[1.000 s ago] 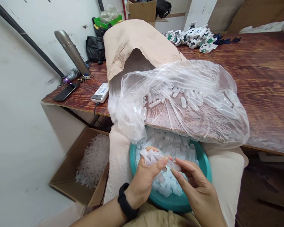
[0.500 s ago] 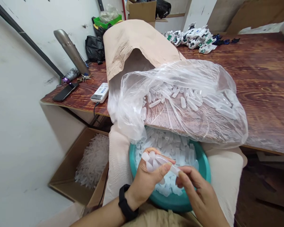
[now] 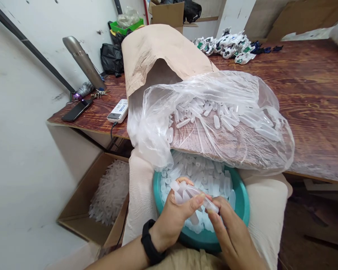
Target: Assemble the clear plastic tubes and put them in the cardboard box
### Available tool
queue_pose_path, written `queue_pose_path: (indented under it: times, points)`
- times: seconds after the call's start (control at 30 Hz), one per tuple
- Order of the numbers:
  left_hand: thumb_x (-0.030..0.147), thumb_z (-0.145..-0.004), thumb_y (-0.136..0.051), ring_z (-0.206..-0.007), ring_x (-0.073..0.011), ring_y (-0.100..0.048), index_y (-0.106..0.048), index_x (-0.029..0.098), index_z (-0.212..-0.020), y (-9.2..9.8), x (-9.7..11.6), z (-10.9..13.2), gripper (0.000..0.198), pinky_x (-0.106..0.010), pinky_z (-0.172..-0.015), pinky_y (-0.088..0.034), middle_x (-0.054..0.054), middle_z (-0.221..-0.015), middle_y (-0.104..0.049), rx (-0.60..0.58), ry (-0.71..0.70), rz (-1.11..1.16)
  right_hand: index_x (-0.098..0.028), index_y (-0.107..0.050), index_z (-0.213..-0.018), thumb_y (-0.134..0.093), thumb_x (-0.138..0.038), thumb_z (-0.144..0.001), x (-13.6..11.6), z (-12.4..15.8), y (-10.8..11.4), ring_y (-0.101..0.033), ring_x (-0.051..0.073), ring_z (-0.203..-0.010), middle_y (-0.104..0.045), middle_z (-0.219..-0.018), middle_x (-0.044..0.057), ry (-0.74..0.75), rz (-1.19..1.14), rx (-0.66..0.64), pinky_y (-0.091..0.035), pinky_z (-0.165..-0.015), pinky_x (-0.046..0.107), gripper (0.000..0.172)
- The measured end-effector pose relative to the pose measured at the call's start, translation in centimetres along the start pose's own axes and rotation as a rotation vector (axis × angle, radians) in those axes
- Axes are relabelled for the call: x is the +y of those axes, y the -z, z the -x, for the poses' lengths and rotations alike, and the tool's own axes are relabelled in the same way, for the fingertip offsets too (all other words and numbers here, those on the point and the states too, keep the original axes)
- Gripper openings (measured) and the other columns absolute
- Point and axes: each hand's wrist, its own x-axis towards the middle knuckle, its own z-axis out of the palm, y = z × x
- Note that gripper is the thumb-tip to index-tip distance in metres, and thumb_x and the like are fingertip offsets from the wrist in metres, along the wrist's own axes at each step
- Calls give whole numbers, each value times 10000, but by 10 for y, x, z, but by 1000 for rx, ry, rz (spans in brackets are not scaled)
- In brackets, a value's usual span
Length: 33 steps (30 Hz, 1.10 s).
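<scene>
Holding several translucent plastic tubes (image 3: 179,195), the left hand (image 3: 171,216) meets the right hand (image 3: 233,228) pinching one's end; work seems midway, many more lying in the teal basin (image 3: 244,204).

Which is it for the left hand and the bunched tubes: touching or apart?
Touching. The head view shows the left hand closed around the tubes, its thumb lying across them with no gap.

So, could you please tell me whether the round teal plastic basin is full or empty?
The basin is not empty: translucent white plastic tubes cover much of its inside; how deep, I cannot tell.
</scene>
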Motion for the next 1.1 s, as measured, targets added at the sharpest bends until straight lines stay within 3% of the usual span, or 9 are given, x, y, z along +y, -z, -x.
queue_pose_path:
  times: [0.23, 0.4, 0.53, 0.6, 0.7, 0.77, 0.9, 1.0, 1.1]
  points:
    - [319, -727, -848, -699, -118, -640, -505, 198, -990, -3, 3, -1, 449, -224, -677, -474, 1, -784, -719, 79, 95, 167, -258, -525, -850, -415, -443, -1037, 2, -1, 2, -553, 137, -663, -548, -751, -33, -87, -187, -117, -479, -617, 196, 286]
    - [334, -702, -861, -658, -106, -619, -538, 172, -910, -4, 4, 2, 417, -206, -644, -464, -9, -740, -707, 9, 178, 166, -256, -515, -806, -486, -476, -1005, 3, 2, 3, -528, 122, -653, -545, -739, -49, -95, -271, -100, -457, -605, 176, 298]
    - [331, -689, -861, -638, -133, -641, -535, 177, -999, 13, 24, 9, 476, -223, -632, -490, -29, -720, -725, 4, 176, 54, -249, -533, -824, -494, -459, -1000, 4, 3, 2, -544, 132, -685, -568, -759, -39, -145, -234, -206, -457, -633, 196, 277]
    - [325, -693, -851, -664, -153, -661, -537, 190, -1063, 36, 46, 11, 504, -230, -623, -509, -31, -746, -733, 143, 50, -16, -246, -545, -839, -468, -436, -1013, 6, 3, 4, -552, 137, -699, -575, -772, -30, -171, -171, -241, -453, -645, 209, 269]
    - [316, -687, -825, -712, -147, -673, -561, 210, -1069, 91, 83, 8, 477, -236, -664, -538, -17, -847, -731, 543, -301, -106, -246, -564, -858, -456, -428, -1016, 13, 1, 9, -568, 145, -712, -588, -786, -21, -187, -79, -238, -460, -663, 224, 264]
    - [309, -697, -768, -731, -149, -668, -557, 214, -1038, 135, 101, 6, 412, -244, -655, -543, -6, -863, -707, 817, -458, -254, -249, -579, -873, -463, -431, -1010, 17, 0, 13, -582, 152, -710, -606, -792, -17, -184, -35, -233, -471, -665, 231, 256]
    - [187, -645, -763, -699, -142, -618, -527, 180, -915, 209, 112, 7, 358, -199, -581, -472, 23, -765, -612, 1046, -501, -410, -254, -590, -884, -463, -424, -1008, 21, -1, 17, -615, 160, -712, -645, -808, -7, -148, 13, -256, -496, -672, 234, 246]
    - [127, -587, -803, -946, -229, -612, -533, 171, -922, 228, 107, 10, 433, -277, -716, -512, -24, -938, -598, 1186, -540, -560, -258, -593, -906, -465, -401, -1013, 23, -3, 17, -646, 169, -770, -669, -859, 5, -134, 54, -295, -512, -705, 241, 220]
    - [169, -692, -770, -1176, -247, -522, -557, 192, -1090, 205, 98, 13, 452, -332, -969, -457, -58, -1227, -542, 1205, -666, -713, -262, -610, -966, -469, -364, -1016, 26, -8, 10, -668, 188, -852, -680, -928, 20, -104, 129, -337, -527, -751, 275, 180]
